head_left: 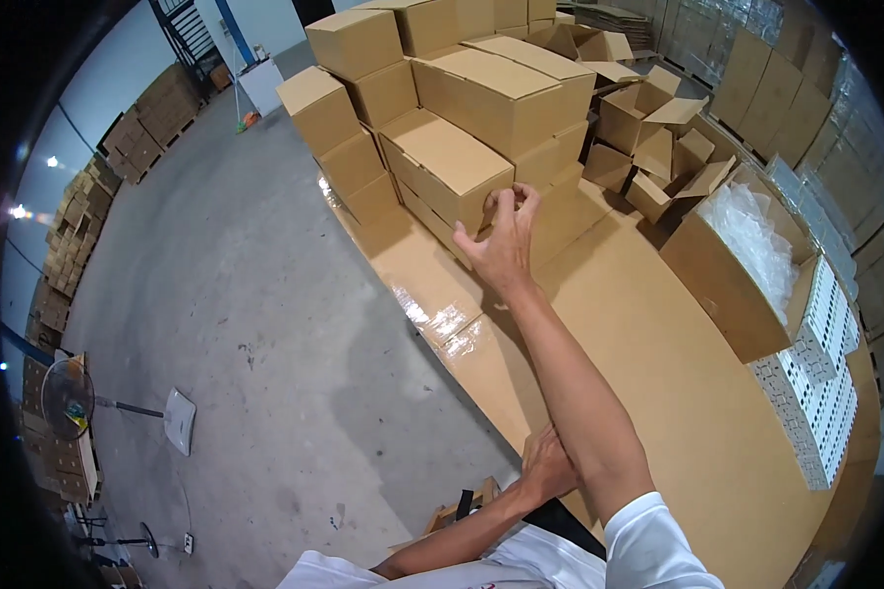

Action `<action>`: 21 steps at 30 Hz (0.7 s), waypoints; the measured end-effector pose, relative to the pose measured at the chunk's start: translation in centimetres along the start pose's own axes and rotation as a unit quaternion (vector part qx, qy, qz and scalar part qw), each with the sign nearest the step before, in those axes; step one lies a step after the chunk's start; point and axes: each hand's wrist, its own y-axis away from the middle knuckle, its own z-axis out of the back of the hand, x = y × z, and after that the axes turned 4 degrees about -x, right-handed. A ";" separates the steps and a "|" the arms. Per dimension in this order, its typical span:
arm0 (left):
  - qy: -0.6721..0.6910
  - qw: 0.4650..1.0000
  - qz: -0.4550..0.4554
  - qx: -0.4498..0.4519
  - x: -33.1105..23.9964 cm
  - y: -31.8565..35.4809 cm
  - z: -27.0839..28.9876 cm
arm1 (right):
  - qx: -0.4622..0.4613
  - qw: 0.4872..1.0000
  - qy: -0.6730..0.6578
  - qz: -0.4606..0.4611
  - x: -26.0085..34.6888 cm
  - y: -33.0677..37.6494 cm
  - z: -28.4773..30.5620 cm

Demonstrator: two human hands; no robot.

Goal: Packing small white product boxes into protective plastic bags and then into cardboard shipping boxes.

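Premises: a warehouse or packing hall. Evidence: sealed cardboard cartons stacked at upper centre on a cardboard-covered bench; further carton stacks on pallets along the upper-left wall; bare concrete floor at left; open box of plastic bags at right.

Stacked boxes: plain tan-brown cardboard. Table top: same tan cardboard sheet, glossy clear tape strips along edge. Open box: brown, holds clear whitish plastic. Divider grids: white. Floor: grey concrete, dark stains. Sleeves: white.
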 end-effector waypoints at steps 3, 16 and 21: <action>-0.006 1.000 0.004 -0.023 0.2 -0.5 0.3 | 0.005 1.000 0.007 -0.018 -0.2 -0.3 -0.5; -0.035 0.992 0.102 0.069 0.1 1.6 -0.8 | 0.002 0.999 0.053 -0.007 0.5 0.8 2.1; -0.053 0.996 -0.061 -0.032 -1.9 0.4 -1.3 | 0.119 0.989 0.062 -0.061 -0.7 7.4 12.0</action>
